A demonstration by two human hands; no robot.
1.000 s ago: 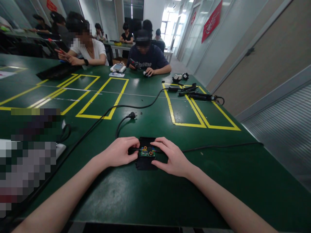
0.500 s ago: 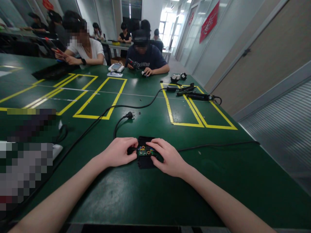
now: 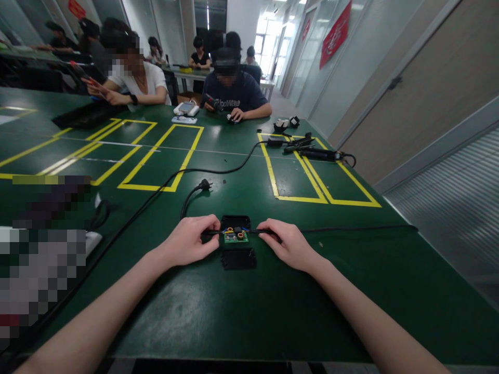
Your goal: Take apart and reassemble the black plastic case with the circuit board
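Note:
A small green circuit board [image 3: 236, 238] with copper coils and coloured wires sits between my hands, joined to a black cable on each side. My left hand [image 3: 194, 239] pinches the cable at the board's left end; from behind it a cord runs to a black plug [image 3: 205, 185]. To the right, my right hand [image 3: 287, 243] is closed on the black power cable [image 3: 255, 231] a little away from the board. One black plastic case half [image 3: 235, 220] lies just behind the board. The other case half [image 3: 238, 258] rests in front, its inside partly dark.
A long black cord [image 3: 156, 192] crosses the green table [image 3: 187, 311]. Soldering-type black tools [image 3: 317, 154] lie at the right rear near yellow tape rectangles. Two people [image 3: 234, 88] sit across the table. Blurred-out items [image 3: 42, 280] stand at the left.
My right hand has moved right, off the board and onto the cable. The board and both case halves are now more exposed. My left hand has barely shifted.

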